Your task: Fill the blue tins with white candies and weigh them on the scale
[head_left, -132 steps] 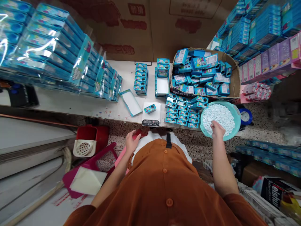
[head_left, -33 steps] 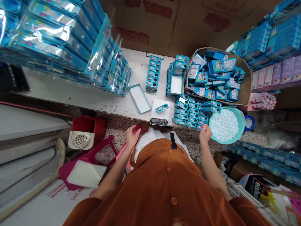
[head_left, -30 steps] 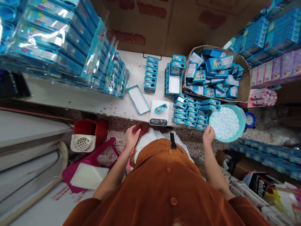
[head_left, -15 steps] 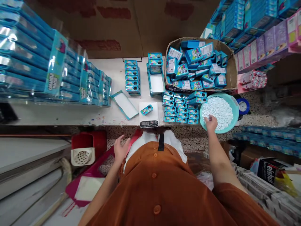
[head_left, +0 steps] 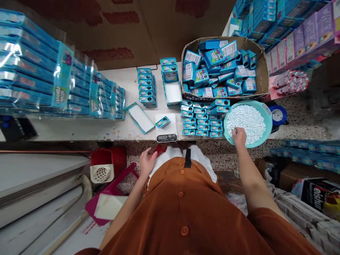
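The right hand (head_left: 239,136) curls its fingers into the white mints (head_left: 247,120) at the near side of a teal basin (head_left: 268,122), though I cannot tell whether they hold any; the basin sits at the table's right corner, within easy reach of that hand. The left hand (head_left: 147,163) is empty and open with its fingers spread, just below the table's front edge. A small scale (head_left: 166,136) with a blue tin (head_left: 163,122) on it sits directly in front of the person, and rows of blue tins (head_left: 199,122) lie between it and the basin, keeping everything close at hand.
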`<act>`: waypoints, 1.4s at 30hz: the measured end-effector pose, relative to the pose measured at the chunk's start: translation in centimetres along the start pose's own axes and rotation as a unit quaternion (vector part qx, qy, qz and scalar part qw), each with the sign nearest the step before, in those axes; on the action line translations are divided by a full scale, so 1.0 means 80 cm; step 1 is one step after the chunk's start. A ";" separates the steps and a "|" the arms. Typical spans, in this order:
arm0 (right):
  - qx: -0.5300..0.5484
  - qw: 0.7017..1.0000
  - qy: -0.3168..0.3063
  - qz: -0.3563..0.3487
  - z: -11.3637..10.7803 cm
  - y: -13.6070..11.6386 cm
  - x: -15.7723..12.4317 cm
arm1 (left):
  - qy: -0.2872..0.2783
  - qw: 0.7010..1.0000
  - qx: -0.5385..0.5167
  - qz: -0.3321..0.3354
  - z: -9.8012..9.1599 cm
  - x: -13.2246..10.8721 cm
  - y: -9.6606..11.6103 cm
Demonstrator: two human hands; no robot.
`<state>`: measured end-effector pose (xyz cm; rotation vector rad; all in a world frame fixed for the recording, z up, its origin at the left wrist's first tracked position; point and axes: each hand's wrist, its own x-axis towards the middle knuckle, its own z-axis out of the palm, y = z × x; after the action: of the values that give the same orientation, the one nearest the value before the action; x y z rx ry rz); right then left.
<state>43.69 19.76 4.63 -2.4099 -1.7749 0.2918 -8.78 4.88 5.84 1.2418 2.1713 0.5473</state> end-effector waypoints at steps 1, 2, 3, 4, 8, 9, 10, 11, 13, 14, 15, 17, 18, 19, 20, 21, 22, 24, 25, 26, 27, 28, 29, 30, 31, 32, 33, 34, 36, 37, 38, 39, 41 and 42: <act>-0.001 1.000 0.000 -0.007 0.000 0.001 0.001 | 0.000 1.000 -0.001 -0.001 0.001 -0.001 0.001; -0.002 1.000 0.000 -0.012 0.000 0.002 0.001 | 0.000 1.000 -0.003 -0.003 0.002 -0.002 0.002; -0.004 1.000 0.001 -0.015 -0.001 0.003 0.001 | -0.001 1.000 -0.004 -0.006 0.002 -0.004 0.004; -0.005 1.000 0.002 -0.015 -0.001 0.003 0.001 | -0.001 1.000 -0.005 -0.010 0.002 -0.005 0.005; 0.002 1.000 0.009 -0.008 0.000 0.005 -0.001 | -0.003 1.000 -0.004 -0.020 0.000 -0.009 0.010; 0.007 1.000 0.013 -0.004 0.001 0.005 -0.001 | -0.005 1.000 -0.005 -0.022 0.000 -0.009 0.011; 0.012 1.000 0.019 0.000 0.002 0.005 -0.002 | -0.006 1.000 -0.006 -0.024 -0.001 -0.009 0.012; 0.017 1.000 0.025 0.006 0.003 0.005 -0.002 | -0.006 1.000 -0.007 -0.026 -0.002 -0.009 0.012; 0.027 0.999 0.037 0.016 0.005 0.006 -0.001 | -0.004 1.000 -0.008 -0.026 -0.003 -0.008 0.013; 0.032 0.998 0.043 0.019 0.005 0.006 -0.001 | -0.002 1.000 -0.008 -0.025 -0.003 -0.007 0.013; 0.036 0.998 0.049 0.023 0.006 0.007 -0.001 | 0.000 1.000 -0.008 -0.022 -0.003 -0.007 0.013; 0.043 0.997 0.062 0.032 0.005 0.008 0.000 | 0.004 1.000 -0.006 -0.017 -0.004 -0.005 0.013; 0.046 0.996 0.071 0.039 0.005 0.009 0.000 | 0.005 1.000 -0.005 -0.014 -0.004 -0.004 0.012; 0.049 0.994 0.080 0.049 0.004 0.010 0.000 | 0.006 1.000 -0.004 -0.011 -0.004 -0.004 0.012; 0.054 0.993 0.090 0.059 0.002 0.011 -0.001 | 0.006 1.000 -0.003 -0.008 -0.004 -0.003 0.011; 0.060 0.991 0.100 0.069 0.000 0.012 -0.001 | 0.005 1.000 -0.002 -0.006 -0.003 -0.002 0.010; 0.066 0.989 0.109 0.080 -0.003 0.012 -0.001 | 0.005 1.000 -0.002 -0.005 -0.003 -0.001 0.010; 0.075 0.983 0.131 0.102 -0.010 0.010 -0.002 | 0.006 1.000 -0.004 -0.007 -0.003 0.001 0.009; 0.080 0.980 0.145 0.113 -0.015 0.006 -0.003 | 0.005 1.000 -0.007 -0.008 -0.002 0.002 0.008; 0.088 0.975 0.162 0.122 -0.021 -0.001 -0.004 | 0.004 1.000 -0.010 -0.009 -0.002 0.003 0.008; 0.103 0.969 0.180 0.130 -0.027 -0.011 -0.006 | 0.001 1.000 -0.013 -0.011 -0.002 0.005 0.008; 0.129 0.963 0.196 0.136 -0.032 -0.025 -0.008 | -0.002 1.000 -0.016 -0.012 -0.002 0.006 0.008; 0.167 0.955 0.204 0.138 -0.038 -0.043 -0.011 | -0.005 1.000 -0.019 -0.014 -0.002 0.006 0.008; 0.214 0.946 0.202 0.135 -0.042 -0.065 -0.015 | -0.008 1.000 -0.021 -0.016 -0.002 0.007 0.008; 0.267 0.937 0.186 0.127 -0.045 -0.091 -0.020 | -0.010 0.999 -0.024 -0.019 -0.001 0.008 0.008; 0.319 0.928 0.158 0.113 -0.047 -0.121 -0.025 | -0.012 0.999 -0.029 -0.021 0.000 0.009 0.007; 0.360 0.921 0.120 0.092 -0.047 -0.153 -0.031 | -0.014 0.999 -0.034 -0.022 0.001 0.011 0.006; 0.387 0.916 0.075 0.069 -0.045 -0.188 -0.036 | -0.013 0.999 -0.039 -0.022 0.002 0.012 0.004; 0.431 0.902 -0.007 0.029 -0.036 -0.258 -0.046 | -0.009 0.999 -0.047 -0.020 0.004 0.014 0.000; 0.452 0.890 -0.051 0.013 -0.029 -0.292 -0.049 | -0.005 0.998 -0.051 -0.020 0.004 0.015 -0.003; 0.464 0.881 -0.095 -0.002 -0.020 -0.324 -0.051 | -0.002 0.998 -0.055 -0.021 0.004 0.016 -0.006; 0.468 0.873 -0.132 -0.016 -0.010 -0.353 -0.052 | 0.000 0.998 -0.059 -0.024 0.003 0.017 -0.010; 0.465 0.865 -0.186 -0.034 0.012 -0.399 -0.051 | 0.007 0.997 -0.066 -0.030 0.000 0.016 -0.018; 0.460 0.864 -0.203 -0.039 0.022 -0.417 -0.049 | 0.012 0.997 -0.070 -0.033 -0.002 0.015 -0.023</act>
<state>11.19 25.92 10.56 -1.6294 -1.3447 1.3574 -10.55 5.00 4.50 1.0906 2.1469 0.6771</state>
